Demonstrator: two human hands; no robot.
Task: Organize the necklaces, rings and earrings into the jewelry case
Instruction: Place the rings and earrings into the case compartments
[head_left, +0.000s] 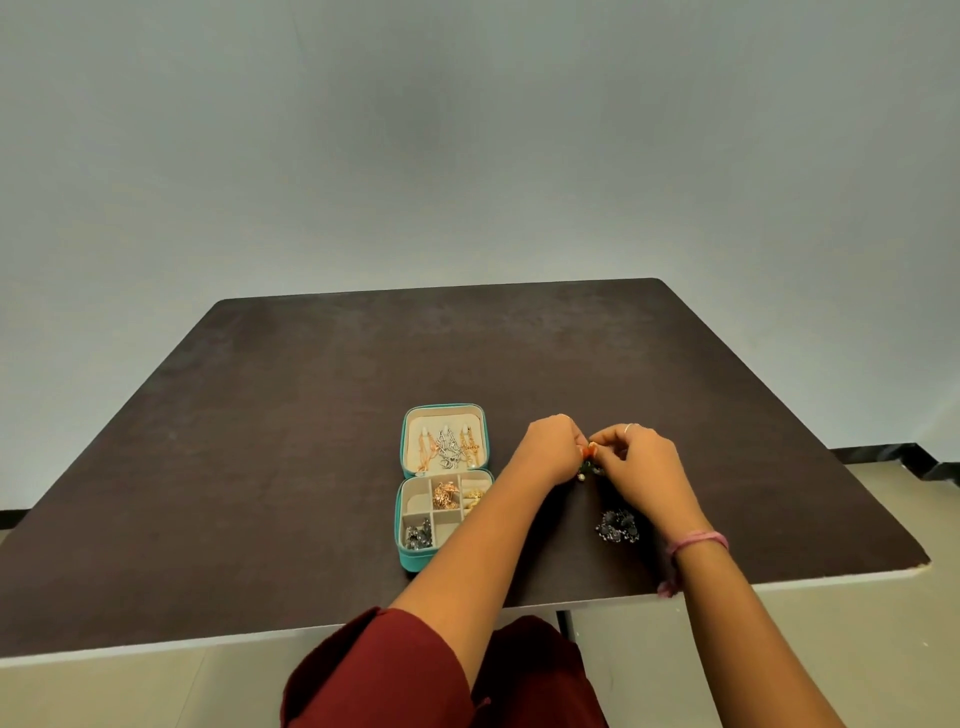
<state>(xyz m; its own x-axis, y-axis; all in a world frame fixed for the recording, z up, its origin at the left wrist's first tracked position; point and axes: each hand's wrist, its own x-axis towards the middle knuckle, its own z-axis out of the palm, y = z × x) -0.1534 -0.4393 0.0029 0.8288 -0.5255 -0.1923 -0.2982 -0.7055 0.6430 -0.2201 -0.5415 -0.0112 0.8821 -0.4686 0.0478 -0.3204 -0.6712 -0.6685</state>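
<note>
Two hands met over a dark brown table (311, 395), the left hand (550, 452) and right hand (641, 462) each pinching a small orange-and-green beaded earring (588, 460) between curled fingertips, just above the tabletop. The piece sat at about three o'clock from the open teal jewelry case (410, 558), near it but not touching. Chains (448, 448) hung from hooks in the lid at the case's twelve o'clock side, while the compartmented tray held rose-gold pieces (445, 494), gold pieces (474, 496) and dark silver earrings (418, 536) in the seven o'clock compartment. Another cluster of dark silver earrings (617, 524) lay on the table at about five o'clock from the hands, beside the right wrist with its pink thread band (696, 540). The beaded earring looked very light and loosely jointed, with dangling drops likely to swing or snag; a hold on its firm upper body or hook, rather than the drops, seemed safest. Whether a clasp was being worked could not be told.
</note>
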